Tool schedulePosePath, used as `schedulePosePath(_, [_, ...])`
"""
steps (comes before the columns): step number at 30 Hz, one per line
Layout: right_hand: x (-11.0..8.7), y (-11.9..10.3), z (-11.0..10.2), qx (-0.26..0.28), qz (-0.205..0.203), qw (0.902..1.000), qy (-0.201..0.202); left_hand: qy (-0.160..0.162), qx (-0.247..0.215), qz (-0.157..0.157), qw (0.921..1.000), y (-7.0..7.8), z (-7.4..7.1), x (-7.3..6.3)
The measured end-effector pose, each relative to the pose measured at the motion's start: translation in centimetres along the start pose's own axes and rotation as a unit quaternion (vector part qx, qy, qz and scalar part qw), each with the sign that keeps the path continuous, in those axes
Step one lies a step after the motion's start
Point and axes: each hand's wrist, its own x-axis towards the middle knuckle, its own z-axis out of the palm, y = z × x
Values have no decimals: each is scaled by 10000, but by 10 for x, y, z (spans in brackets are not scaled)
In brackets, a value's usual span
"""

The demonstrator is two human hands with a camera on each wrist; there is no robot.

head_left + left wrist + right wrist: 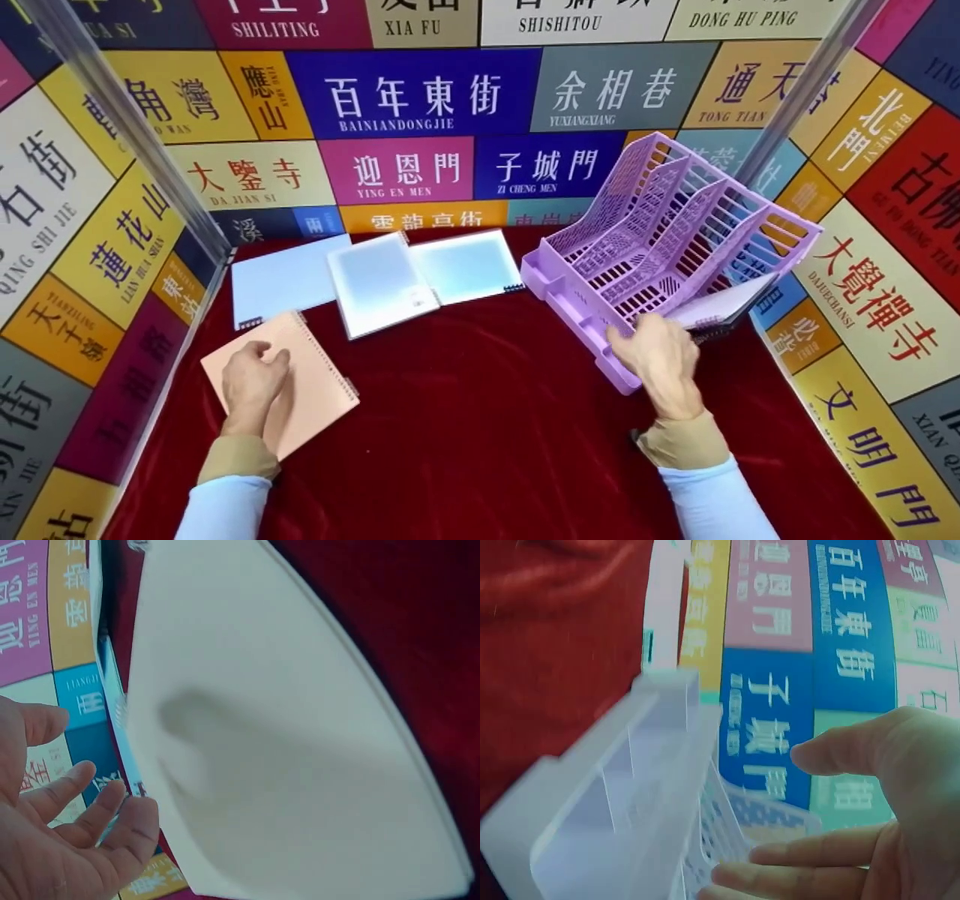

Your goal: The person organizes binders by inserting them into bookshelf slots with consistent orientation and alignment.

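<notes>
My left hand (255, 379) is over a peach spiral notebook (319, 401), its fingers loosely bent with nothing between them. In the left wrist view the notebook's pale cover (300, 787) carries the hand's shadow, and the fingertips (139, 817) overlap its edge. On the right, a purple file rack (551, 281) stands tilted, with slotted dividers and small front trays. A pale spiral notebook (724, 304) leans in its rightmost slot. My right hand (660, 360) is at the rack's front, close to that notebook. Its thumb and fingers are spread apart in the right wrist view, holding nothing.
Three more notebooks lie along the back: a light blue one (289, 277) at left, a white-edged one (382, 285) in the middle and a pale teal one (469, 266). Dark red cloth (450, 442) covers the table. Panels with printed signs (412, 94) enclose three sides.
</notes>
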Motion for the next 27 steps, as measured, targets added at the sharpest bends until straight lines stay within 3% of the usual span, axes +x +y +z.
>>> schedulePosePath(6, [4, -37, 32, 382, -492, 9971, -438, 127, 484, -235, 9985, -15, -11, -2])
schedulePosePath(10, [8, -75, 57, 879, -763, 9896, -844, 19, 512, -500, 9974, -21, -16, -2])
schedulePosePath(16, [6, -147, 96, 1558, -1394, 9664, -1493, -150, 511, -705, 9961, -30, -22, -6])
schedulePosePath(22, [-11, -214, 136, 1877, -2043, 9347, -2224, -231, 602, -755, 9951, -36, -28, -9])
schedulePosePath(27, [-25, -247, 165, 1854, -2174, 9239, -2545, -368, 707, -763, 9939, -40, -32, -7])
